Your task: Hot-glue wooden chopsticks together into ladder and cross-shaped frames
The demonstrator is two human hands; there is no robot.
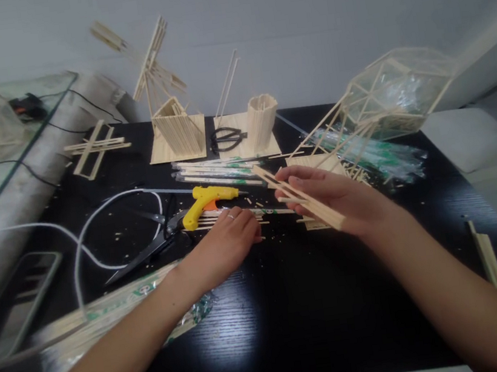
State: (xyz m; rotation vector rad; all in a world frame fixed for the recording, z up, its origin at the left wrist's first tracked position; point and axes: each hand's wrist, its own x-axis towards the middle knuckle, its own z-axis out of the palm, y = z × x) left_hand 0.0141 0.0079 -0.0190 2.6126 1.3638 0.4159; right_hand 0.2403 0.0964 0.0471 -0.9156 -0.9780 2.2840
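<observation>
My right hand (350, 194) holds a narrow frame of pale wooden sticks (320, 210), tilted, with its far end pointing up and left. My left hand (232, 237) is low over the black table, its fingers curled down beside several loose wooden sticks (202, 221). Whatever lies between those fingertips is hidden; a short stick end shows by them. Just beyond the left hand, a yellow glue gun (196, 208) lies on its side, its nozzle to the right. Dark-handled scissors (159, 243) lie to the left of it.
Stick-built models stand at the back: a windmill (177, 128), a round stick cup (263, 123) and a faceted frame (401, 89). Bagged sticks (110, 314) lie front left, near a white cable (76, 269) and a phone (28, 300). A stick bundle (489, 258) is at the right edge.
</observation>
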